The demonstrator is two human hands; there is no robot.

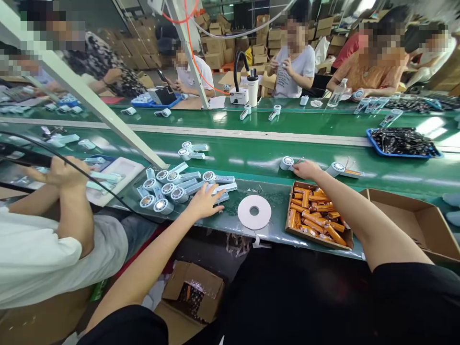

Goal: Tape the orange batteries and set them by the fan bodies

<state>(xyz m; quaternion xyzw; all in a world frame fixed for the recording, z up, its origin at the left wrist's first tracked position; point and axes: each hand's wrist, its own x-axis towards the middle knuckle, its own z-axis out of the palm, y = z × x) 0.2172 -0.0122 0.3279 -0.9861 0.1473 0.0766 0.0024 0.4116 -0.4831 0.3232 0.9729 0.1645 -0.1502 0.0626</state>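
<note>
My left hand (205, 203) rests with spread fingers over the right end of a group of light-blue handheld fan bodies (178, 193). Its fingertips touch or lie just above the handles there. Out on the green belt, my right hand (308, 170) has its fingers closed around the handle of another light-blue fan (287, 163), whose round head faces up. Thin wires stick out near those fingers. To the right of that hand lies one more fan (338, 168) with wires and an orange cell in its handle. A white tape roll (244, 211) lies flat between my arms.
A cardboard box of orange-wrapped battery cells (288, 221) stands below my right forearm, beside another cardboard box (402, 211). A blue tray of dark parts (404, 154) sits on the belt. A slanted metal post (118, 129) rises at left, near a co-worker's hand (66, 172). People sit opposite.
</note>
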